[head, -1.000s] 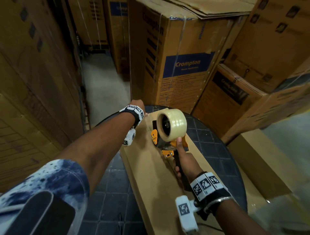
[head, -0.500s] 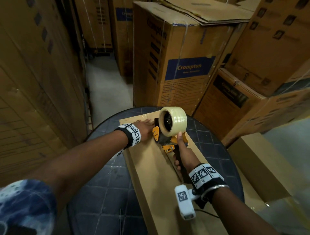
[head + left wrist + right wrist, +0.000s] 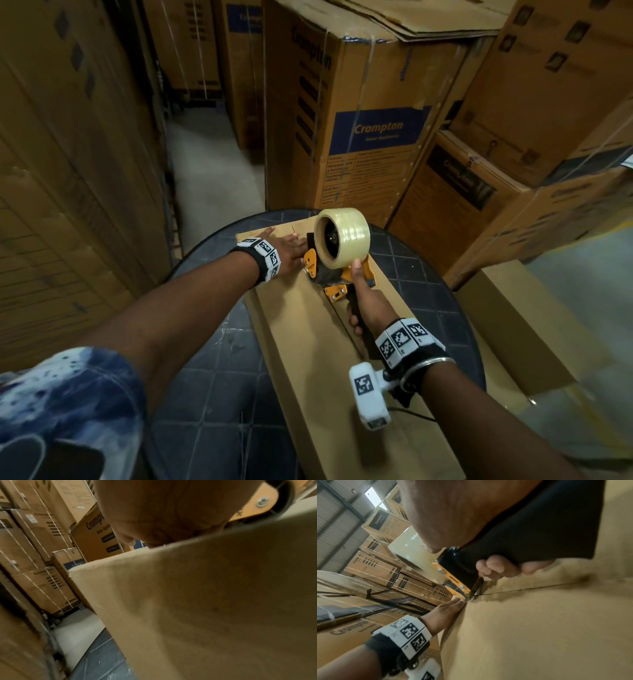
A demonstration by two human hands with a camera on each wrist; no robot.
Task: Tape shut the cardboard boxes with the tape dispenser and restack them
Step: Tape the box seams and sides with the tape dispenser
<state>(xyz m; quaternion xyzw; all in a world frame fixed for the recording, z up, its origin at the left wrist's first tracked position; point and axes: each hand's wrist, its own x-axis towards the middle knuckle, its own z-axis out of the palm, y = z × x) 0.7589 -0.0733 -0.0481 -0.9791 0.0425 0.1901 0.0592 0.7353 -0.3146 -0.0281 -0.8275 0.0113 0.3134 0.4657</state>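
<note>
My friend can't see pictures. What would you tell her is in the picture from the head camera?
A person's right hand grips a yellow-and-black tape dispenser with a clear tape roll, set on the seam of a long flat brown cardboard box. Their left hand lies flat on the box's far end, beside it. Tall printed cartons stand behind.

Both forearms are bare. Each wrist wears a black strap (image 3: 416, 368) faced with white tiles printed with black square-code markers (image 3: 400, 337). A white camera pod (image 3: 368, 395), bearing one such marker, juts from the right strap beside a thin metal bangle (image 3: 426, 364). A blue-and-white mottled sleeve (image 3: 73, 387) covers the left upper arm.
</note>
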